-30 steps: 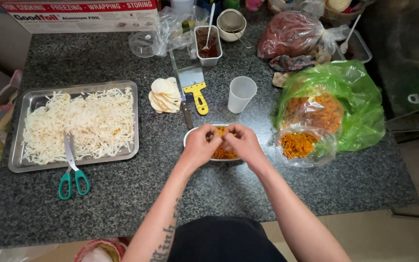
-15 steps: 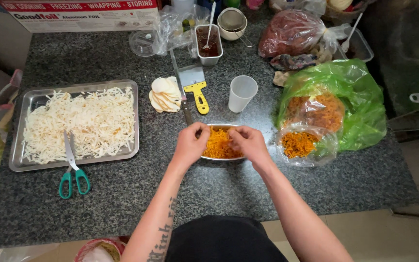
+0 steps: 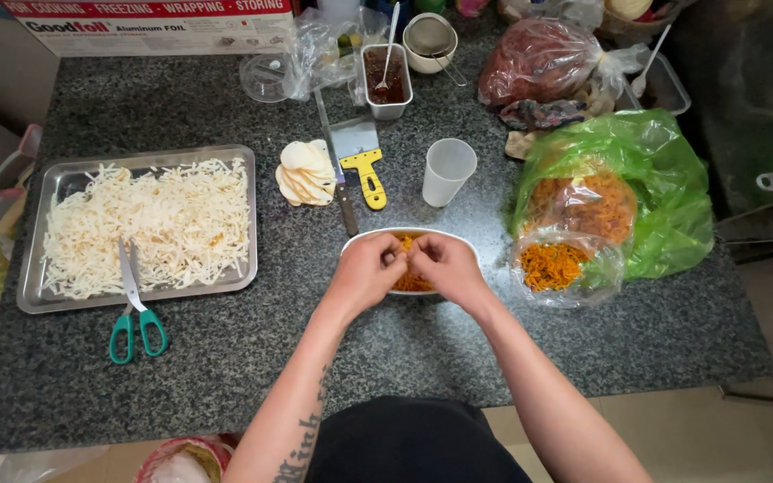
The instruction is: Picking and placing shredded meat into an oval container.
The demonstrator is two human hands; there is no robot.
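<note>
Bowl [image 3: 445,240] of orange shreds [image 3: 411,279] sits on the bench [image 3: 404,349]. Over it, left hand [image 3: 364,271] and right hand [image 3: 440,266] meet, fingers pinched shut on shreds. Behind the bowl stand a white cup [image 3: 447,170] and yellow-handled scraper [image 3: 364,161] (blade up); a steel tray [image 3: 243,224] lies well left of the bowl.
</note>
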